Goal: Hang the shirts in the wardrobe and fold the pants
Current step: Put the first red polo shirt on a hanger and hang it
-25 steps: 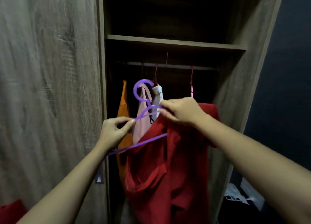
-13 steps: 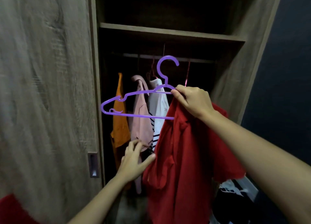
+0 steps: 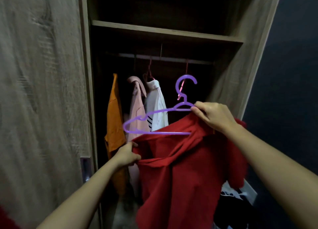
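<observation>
1. Wardrobe (image 3: 247, 60): wood grain, open in the middle of the view, dark inside.
2. Door (image 3: 43, 99): fills the left side. A small handle recess (image 3: 85, 168) sits at its right edge, low down.
3. Red shirt (image 3: 185, 168): in front of the wardrobe opening, below the rail, off to the right. Its upper right part is gathered at the right half of the hanger, and the rest hangs loose and creased.
4. Shelf (image 3: 163, 31): spans the wardrobe above the rail.
5. Rail (image 3: 172, 58): runs wall to wall under the shelf. Toward its left end hang an orange shirt (image 3: 114, 125), a pink shirt (image 3: 137, 111) and a white shirt (image 3: 155, 104), close together. A bare pink hanger (image 3: 186, 68) hangs toward the right end.
6. Purple hanger (image 3: 158, 133): held upright below the rail, with the hook not on the rail. Its left half is bare. In this view the hook overlaps the pink hanger.
7. Right hand (image 3: 215, 116): thumb and fingers pinch the purple hanger's right shoulder beside the neck, where the red cloth is gathered.
8. Left hand (image 3: 128, 154): fingers curled, gripping a bunch of the red shirt's left edge, below the hanger's bare end.
</observation>
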`<state>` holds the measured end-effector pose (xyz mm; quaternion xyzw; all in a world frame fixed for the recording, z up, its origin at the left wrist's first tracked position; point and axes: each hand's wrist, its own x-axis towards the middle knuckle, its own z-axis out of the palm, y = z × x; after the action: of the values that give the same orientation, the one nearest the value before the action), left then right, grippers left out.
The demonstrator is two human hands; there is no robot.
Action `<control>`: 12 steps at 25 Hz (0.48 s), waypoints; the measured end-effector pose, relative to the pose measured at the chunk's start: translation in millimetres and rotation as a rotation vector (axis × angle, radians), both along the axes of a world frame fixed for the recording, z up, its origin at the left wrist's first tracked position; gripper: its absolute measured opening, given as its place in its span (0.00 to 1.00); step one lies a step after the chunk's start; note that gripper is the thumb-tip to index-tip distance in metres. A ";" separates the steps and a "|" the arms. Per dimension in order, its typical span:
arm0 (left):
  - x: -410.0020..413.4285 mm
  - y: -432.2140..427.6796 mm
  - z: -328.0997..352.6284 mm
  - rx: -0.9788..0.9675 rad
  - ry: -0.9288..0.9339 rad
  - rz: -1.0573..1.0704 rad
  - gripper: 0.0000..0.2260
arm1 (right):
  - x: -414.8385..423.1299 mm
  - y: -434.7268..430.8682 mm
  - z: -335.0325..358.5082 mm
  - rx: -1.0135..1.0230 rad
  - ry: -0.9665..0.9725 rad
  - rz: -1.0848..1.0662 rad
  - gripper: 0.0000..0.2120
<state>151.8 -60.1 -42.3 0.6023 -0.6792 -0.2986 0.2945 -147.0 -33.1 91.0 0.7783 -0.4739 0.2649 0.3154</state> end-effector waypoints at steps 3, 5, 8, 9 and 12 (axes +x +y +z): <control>15.6 -10.5 24.4 0.107 -0.151 -0.050 0.15 | -23.8 -0.7 -28.8 -0.055 0.167 -0.034 0.29; 12.1 -11.9 42.2 0.079 -0.280 -0.019 0.10 | -20.6 -3.7 -46.6 -0.101 0.234 -0.055 0.29; -20.1 9.4 72.0 -0.180 -0.431 0.133 0.18 | 17.5 -3.7 -52.5 -0.054 0.055 -0.071 0.19; -33.9 24.4 78.3 -0.296 -0.458 0.151 0.20 | 27.4 -3.9 -47.2 0.008 -0.084 -0.098 0.17; -57.1 71.6 65.1 -0.611 -0.569 -0.051 0.26 | 26.3 -10.4 -34.1 0.192 -0.303 -0.134 0.17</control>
<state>94.7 11.6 22.9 0.5288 -0.8055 0.0876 0.2528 -120.7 -43.5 56.8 0.7225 -0.5899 0.3112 0.1818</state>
